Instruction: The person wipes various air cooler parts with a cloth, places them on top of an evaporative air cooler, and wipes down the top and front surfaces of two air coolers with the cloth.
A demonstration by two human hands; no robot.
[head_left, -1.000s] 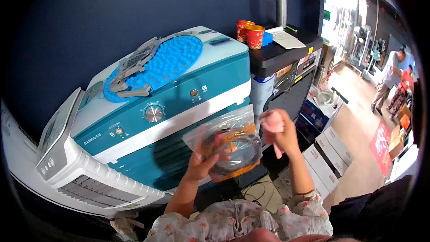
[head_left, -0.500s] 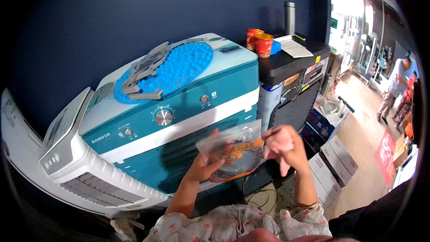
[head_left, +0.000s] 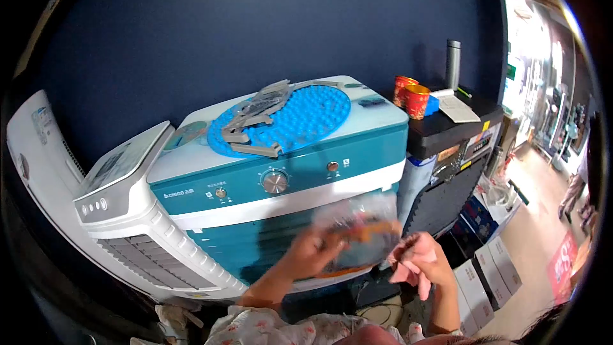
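Observation:
My left hand (head_left: 313, 253) is closed on the near left side of a clear plastic bag (head_left: 363, 255) with orange print. Dark contents show faintly through it, too blurred to name. A pink cloth (head_left: 416, 271) hangs bunched in my right hand (head_left: 437, 266), whose fingers are closed around it by the bag's right edge. Just beyond the bag stands a teal and white air cooler (head_left: 319, 182) with a silver knob (head_left: 275, 181). On its top lies a round blue bumpy mat (head_left: 313, 115), with several grey plastic pieces (head_left: 258, 148) across it.
A white air cooler (head_left: 159, 243) stands at the left. On the black cabinet at right are two red paper cups (head_left: 417, 102), a steel flask (head_left: 453, 65) and an open notebook (head_left: 458, 108). White boxes (head_left: 498, 271) sit on the floor at right, with a person's legs (head_left: 572, 198) farther off.
My view has swung left and up, so the coolers and cabinet appear farther right and lower. Both hands still hold the bag and the cloth; the cloth now hangs lower, with more of it showing.

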